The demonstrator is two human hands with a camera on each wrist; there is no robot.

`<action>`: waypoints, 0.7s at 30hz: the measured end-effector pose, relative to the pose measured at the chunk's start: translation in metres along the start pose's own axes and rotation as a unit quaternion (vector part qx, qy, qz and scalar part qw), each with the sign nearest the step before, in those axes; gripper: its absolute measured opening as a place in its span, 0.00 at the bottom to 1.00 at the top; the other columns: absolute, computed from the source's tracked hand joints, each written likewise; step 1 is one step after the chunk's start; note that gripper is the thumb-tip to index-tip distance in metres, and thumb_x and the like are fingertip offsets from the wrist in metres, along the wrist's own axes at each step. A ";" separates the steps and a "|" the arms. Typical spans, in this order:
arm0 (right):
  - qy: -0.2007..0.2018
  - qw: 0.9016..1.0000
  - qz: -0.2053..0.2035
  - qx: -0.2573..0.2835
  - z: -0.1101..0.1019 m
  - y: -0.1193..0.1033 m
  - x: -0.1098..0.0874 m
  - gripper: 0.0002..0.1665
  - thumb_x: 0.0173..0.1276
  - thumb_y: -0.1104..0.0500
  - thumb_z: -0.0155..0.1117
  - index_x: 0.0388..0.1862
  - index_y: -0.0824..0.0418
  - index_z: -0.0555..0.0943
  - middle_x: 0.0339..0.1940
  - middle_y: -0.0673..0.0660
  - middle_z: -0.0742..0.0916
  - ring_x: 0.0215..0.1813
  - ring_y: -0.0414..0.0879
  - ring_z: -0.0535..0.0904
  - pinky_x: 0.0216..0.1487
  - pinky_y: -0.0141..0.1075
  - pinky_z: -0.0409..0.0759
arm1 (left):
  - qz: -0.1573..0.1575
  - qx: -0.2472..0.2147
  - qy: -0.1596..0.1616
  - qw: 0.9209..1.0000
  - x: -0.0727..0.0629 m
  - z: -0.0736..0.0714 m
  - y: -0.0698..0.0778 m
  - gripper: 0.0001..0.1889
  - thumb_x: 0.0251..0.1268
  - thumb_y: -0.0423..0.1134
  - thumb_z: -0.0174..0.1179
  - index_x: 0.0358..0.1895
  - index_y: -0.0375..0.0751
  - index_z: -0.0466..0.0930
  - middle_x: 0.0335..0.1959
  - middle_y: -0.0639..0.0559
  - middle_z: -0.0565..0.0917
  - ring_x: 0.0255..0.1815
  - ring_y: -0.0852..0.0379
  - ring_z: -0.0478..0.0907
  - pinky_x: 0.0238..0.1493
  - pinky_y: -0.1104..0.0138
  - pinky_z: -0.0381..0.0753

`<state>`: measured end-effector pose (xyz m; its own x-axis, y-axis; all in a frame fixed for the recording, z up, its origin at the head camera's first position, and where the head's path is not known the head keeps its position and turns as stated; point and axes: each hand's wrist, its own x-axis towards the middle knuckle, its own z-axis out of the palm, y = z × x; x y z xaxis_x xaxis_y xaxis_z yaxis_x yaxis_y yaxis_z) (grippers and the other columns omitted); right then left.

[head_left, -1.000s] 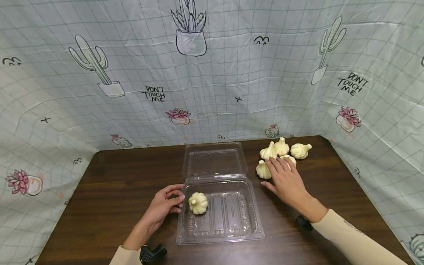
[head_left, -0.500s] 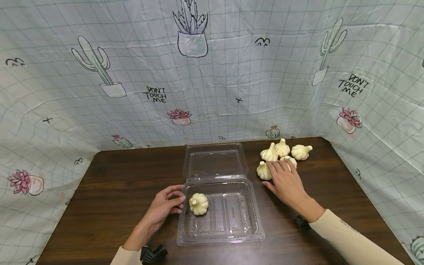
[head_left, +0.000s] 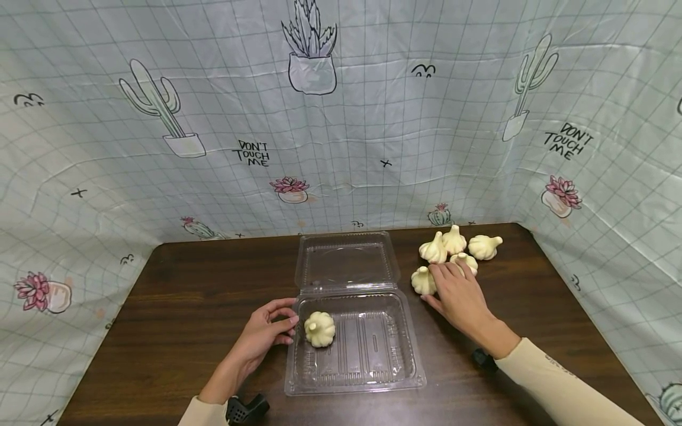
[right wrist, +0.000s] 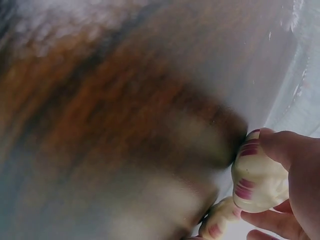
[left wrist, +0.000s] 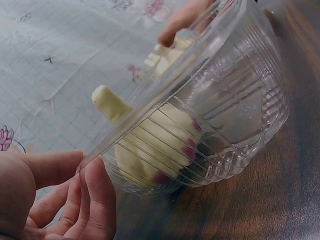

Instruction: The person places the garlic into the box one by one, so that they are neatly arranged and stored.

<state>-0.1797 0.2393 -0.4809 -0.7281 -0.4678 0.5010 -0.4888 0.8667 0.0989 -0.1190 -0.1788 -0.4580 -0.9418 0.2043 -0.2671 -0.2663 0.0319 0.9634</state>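
My left hand (head_left: 263, 331) pinches the left rim of a clear plastic clamshell container (head_left: 367, 384) between thumb and fingers, plainly seen in the left wrist view. One white garlic bulb (head_left: 319, 329) sits inside at the left, stem up; purple patches show low on it through the wall. At the right, my right hand (head_left: 460, 299) holds another garlic bulb (right wrist: 257, 175), thumb on one side and fingers on the other. In the head view this garlic bulb (head_left: 422, 281) shows left of the fingers, partly covered. A further garlic bulb (head_left: 465, 262) lies just beyond the fingertips.
Behind the right hand lie more garlic bulbs: one (head_left: 433, 248), one beside it (head_left: 454, 240), and one farther right (head_left: 483, 247). The container's lid (head_left: 346, 260) lies folded back, away from me. A patterned curtain (head_left: 351, 130) encloses the dark wooden table (head_left: 202, 296).
My right hand has drawn slightly toward me, and the garlic bulb at its thumb has shifted and tipped a little. The left hand keeps its grip on the container's rim.
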 end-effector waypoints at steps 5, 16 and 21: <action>0.000 1.000 -0.006 -0.001 -0.001 -0.001 0.000 0.41 0.51 0.51 0.88 0.56 0.70 0.79 0.48 0.65 0.87 0.52 0.63 0.82 0.66 0.61 0.75 | 0.000 -0.001 0.001 1.000 0.000 0.000 -0.001 0.27 0.78 0.27 0.58 0.75 0.25 0.65 0.47 0.48 0.78 0.35 0.60 0.80 0.35 0.71 0.86; 0.005 1.000 0.000 0.002 -0.016 -0.003 0.003 0.38 0.51 0.47 0.88 0.52 0.68 0.81 0.46 0.64 0.88 0.50 0.62 0.82 0.63 0.59 0.75 | 0.001 -0.007 -0.003 1.000 0.002 0.000 -0.002 0.27 0.78 0.27 0.58 0.75 0.25 0.65 0.46 0.49 0.78 0.35 0.60 0.80 0.35 0.71 0.86; 0.020 1.000 0.001 0.023 -0.034 -0.008 0.012 0.36 0.53 0.46 0.86 0.50 0.66 0.79 0.45 0.63 0.88 0.50 0.63 0.81 0.63 0.60 0.74 | 0.003 -0.006 -0.003 1.000 0.002 0.000 -0.001 0.27 0.78 0.27 0.58 0.75 0.25 0.65 0.46 0.49 0.79 0.35 0.60 0.80 0.35 0.71 0.86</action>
<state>-0.1677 0.2325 -0.4463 -0.7099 -0.4587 0.5345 -0.5099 0.8582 0.0593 -0.1208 -0.1787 -0.4599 -0.9422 0.2112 -0.2601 -0.2624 0.0179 0.9648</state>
